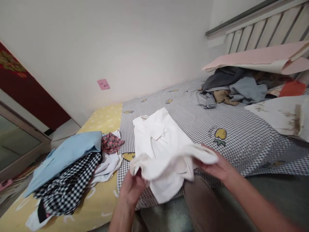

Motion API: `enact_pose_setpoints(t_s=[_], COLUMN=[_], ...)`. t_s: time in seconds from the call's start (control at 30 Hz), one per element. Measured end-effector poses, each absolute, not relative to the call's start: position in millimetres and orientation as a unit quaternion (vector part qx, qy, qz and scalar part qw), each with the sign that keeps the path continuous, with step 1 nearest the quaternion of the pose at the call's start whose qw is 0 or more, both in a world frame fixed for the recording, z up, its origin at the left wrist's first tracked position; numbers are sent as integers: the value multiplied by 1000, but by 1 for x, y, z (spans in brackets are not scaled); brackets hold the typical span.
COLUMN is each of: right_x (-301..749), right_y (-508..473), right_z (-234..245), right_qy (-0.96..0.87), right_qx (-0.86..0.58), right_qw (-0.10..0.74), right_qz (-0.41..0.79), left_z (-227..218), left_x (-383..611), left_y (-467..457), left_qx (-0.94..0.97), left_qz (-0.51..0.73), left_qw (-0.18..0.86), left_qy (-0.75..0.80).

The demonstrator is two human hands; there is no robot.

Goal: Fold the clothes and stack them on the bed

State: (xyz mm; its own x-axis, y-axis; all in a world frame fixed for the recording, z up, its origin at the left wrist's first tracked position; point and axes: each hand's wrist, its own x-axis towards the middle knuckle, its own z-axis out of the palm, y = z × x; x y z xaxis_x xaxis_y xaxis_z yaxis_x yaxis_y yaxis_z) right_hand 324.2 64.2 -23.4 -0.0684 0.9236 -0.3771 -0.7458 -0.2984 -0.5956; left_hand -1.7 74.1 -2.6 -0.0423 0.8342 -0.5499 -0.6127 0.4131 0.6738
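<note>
A white garment (166, 132), perhaps a shirt, lies spread on the checked bedsheet in front of me. Its near edge is lifted and slightly blurred by motion. My left hand (133, 187) grips that edge at the left, fingers partly under the cloth. At the right, my right hand (214, 164) pinches the other end of the same raised edge. The near part of the cloth hangs down over the bed's edge, between my hands.
Left of the garment, a pile with a light blue garment (70, 151), a black-and-white checked cloth (72, 187) and a red patterned cloth (111, 143) lies on the yellow sheet (103, 203). Grey clothes (248, 88) are heaped at the right under a pink sheet (260, 58), near a radiator (267, 30).
</note>
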Motion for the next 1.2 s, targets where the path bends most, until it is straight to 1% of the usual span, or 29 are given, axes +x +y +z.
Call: enact_pose_setpoints(t_s=[0.07,0.13,0.27,0.33,0.4,0.47,0.5,0.6,0.67,0.7,0.77,0.83,0.9,0.97,1.03,1.1,1.17,1.2], right_x=[319,316,316,315,311,304,300,284,272,268,261,258,258,258,258,258,258,257], right_y=[92,108,111,107,108,117,124,151,167,172,179,180,180,180,179,179,179,179], right_z=[-23,-30,-52,-58,-62,-63,-64,-70,-76,-79,-84,-85,-85,-84,-83,-82,-81,-81], right_qy=[-104,-85,-116,-186,-304,-463,-543,-714,-761,-771,-774,-770,-770,-770,-768,-766,-766,-766], right_qx=[-338,-346,-375,-432,-513,-569,-581,-590,-597,-602,-612,-620,-619,-618,-620,-623,-623,-623], right_qw=[601,598,598,601,587,541,502,337,229,191,151,141,146,151,151,148,147,149], right_qz=[717,718,699,646,547,411,340,169,106,86,62,54,49,48,53,59,61,59], left_z=[6,6,-7,-16,-23,-28,-29,-30,-29,-28,-28,-30,-35,-44,-54,-61,-61,-58], left_x=[2,2,-13,-24,-35,-42,-43,-40,-33,-30,-23,-18,-13,-7,1,13,24,29], left_y=[104,119,113,101,89,80,78,74,73,72,66,57,46,36,29,25,25,27], left_qx=[91,80,105,131,167,222,256,351,436,482,545,545,524,535,580,631,671,685], left_qz=[545,555,610,651,679,682,675,637,592,561,496,451,407,343,252,160,137,162], left_qw=[661,635,575,513,442,380,355,306,274,254,209,176,174,226,332,428,458,452], left_qy=[509,531,535,543,562,584,594,614,620,624,642,685,728,738,700,627,567,548])
